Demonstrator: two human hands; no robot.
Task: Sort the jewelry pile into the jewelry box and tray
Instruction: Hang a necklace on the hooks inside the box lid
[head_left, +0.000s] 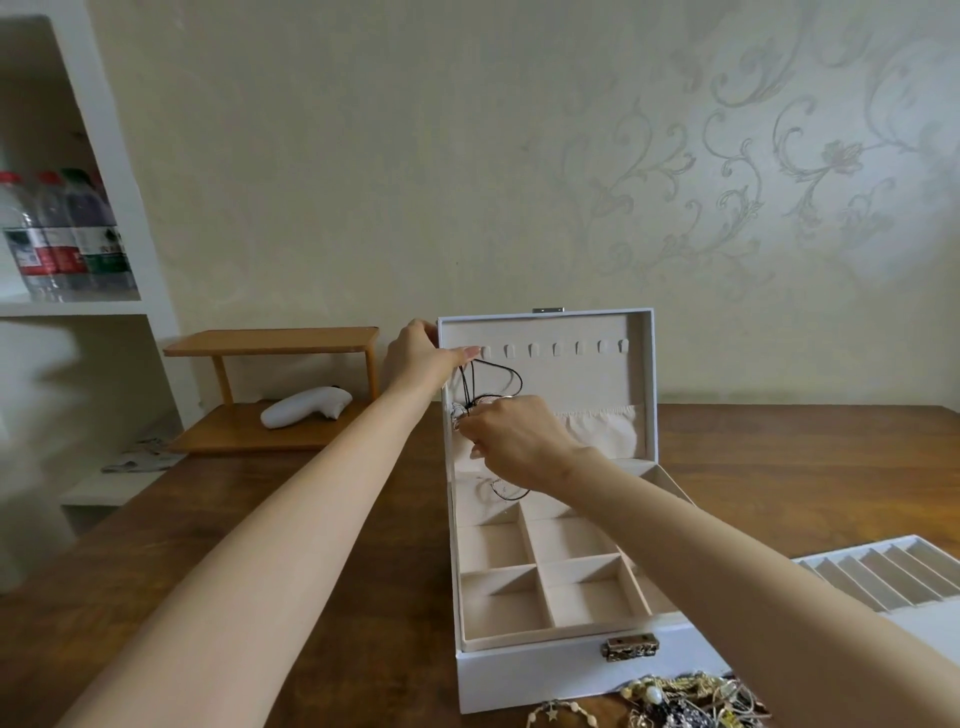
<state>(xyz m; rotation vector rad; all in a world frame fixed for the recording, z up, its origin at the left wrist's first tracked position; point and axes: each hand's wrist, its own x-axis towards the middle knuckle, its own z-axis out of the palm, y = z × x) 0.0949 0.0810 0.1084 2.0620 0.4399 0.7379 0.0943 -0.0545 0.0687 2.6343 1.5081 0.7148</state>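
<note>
Surface: dark wooden table (779, 467) against a pale scroll-patterned wall (363, 156).

White jewelry box (524, 670) at centre, lid (597, 374) upright. The left hand (421, 353) clasps the lid's upper left corner, thumb across the lining. A black cord necklace (511, 374) hangs just below that thumb – the right hand (514, 436) pinches its lower part before the lid.

Tray (893, 571) right; jewelry pile (691, 701) near edge. Far left – bottles (62, 234) on a shelf, wooden riser (270, 343).
</note>
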